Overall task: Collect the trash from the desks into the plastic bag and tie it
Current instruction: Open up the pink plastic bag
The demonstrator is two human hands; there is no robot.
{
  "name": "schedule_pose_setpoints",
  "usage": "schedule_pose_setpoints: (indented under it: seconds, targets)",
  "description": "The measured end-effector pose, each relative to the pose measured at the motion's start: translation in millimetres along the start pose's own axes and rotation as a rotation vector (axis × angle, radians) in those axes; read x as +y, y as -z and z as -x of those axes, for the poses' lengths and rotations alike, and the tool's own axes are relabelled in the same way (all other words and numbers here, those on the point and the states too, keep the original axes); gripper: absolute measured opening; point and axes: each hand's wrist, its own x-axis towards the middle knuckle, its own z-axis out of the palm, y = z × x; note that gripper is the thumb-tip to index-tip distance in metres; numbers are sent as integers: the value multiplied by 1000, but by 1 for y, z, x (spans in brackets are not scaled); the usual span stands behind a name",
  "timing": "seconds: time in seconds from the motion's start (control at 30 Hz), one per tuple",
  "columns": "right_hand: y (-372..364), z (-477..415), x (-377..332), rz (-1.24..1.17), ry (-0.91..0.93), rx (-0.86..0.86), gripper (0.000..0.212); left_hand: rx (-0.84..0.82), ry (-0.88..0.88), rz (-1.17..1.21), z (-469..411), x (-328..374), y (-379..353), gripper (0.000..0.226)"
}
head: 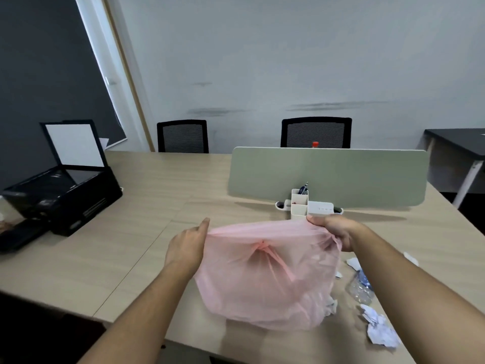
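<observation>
A thin pink plastic bag [265, 279] hangs over the wooden desk [147, 232], its mouth stretched wide between both hands. My left hand [187, 248] grips the left rim of the bag, thumb pointing up. My right hand [332, 229] grips the right rim in curled fingers. To the right of the bag lie crumpled white paper balls [380, 329], a crushed clear plastic bottle [360, 286] and small paper scraps [353, 262]. A little crumpled paper [331, 306] touches the bag's lower right side.
A white pen holder [299, 203] stands against the pale green desk divider [328, 174]. A black printer [65, 190] with its lid raised sits at the left. Two black mesh chairs [316, 132] stand behind the desk. A red bottle cap [315, 144] shows above the divider.
</observation>
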Motion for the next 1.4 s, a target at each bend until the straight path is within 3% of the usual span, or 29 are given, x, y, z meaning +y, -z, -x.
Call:
schedule_pose_setpoints:
  seconds: [0.13, 0.23, 0.3, 0.4, 0.53, 0.67, 0.73, 0.9, 1.03, 1.13, 1.2, 1.3, 1.4]
  targets:
    - [-9, -3, 3, -25, 22, -71, 23, 84, -54, 24, 10, 9, -1, 71]
    - [-23, -1, -4, -79, 49, -115, 20, 302, -345, 34, 19, 53, -1, 78]
    - [-32, -1, -8, -65, 92, -116, 28, 354, -464, 11, 22, 86, -3, 73]
    - [-37, 2, -11, 18, 230, -34, 48, 300, -427, -73, 13, 111, 3, 53]
    - [-25, 8, -11, 344, 509, 155, 47, 251, -291, -93, -7, 109, 23, 27]
    - [-17, 13, 2, 681, 438, 82, 71, 177, -191, 54, -34, 107, 34, 32]
    - [-14, 13, 10, 755, 412, 90, 68, 186, -157, 88, -43, 106, 41, 37]
    - [5, 7, 20, 584, 389, 123, 7, 210, -87, 143, -56, 82, 42, 43]
    - [13, 7, 19, 186, 397, -9, 18, 230, -29, 245, -56, 56, 34, 55]
    - [11, 5, 15, -77, 299, -103, 27, 213, -33, 280, -50, 40, 24, 60]
    - [8, 3, 12, -199, 202, -73, 26, 182, -41, 286, -43, 27, 14, 60]
    - [7, -1, 12, -274, 53, -10, 20, 109, -52, 255, -29, 7, -2, 61]
    - [2, -4, 13, -201, -16, 0, 21, 34, -18, 254, -15, -6, -15, 63]
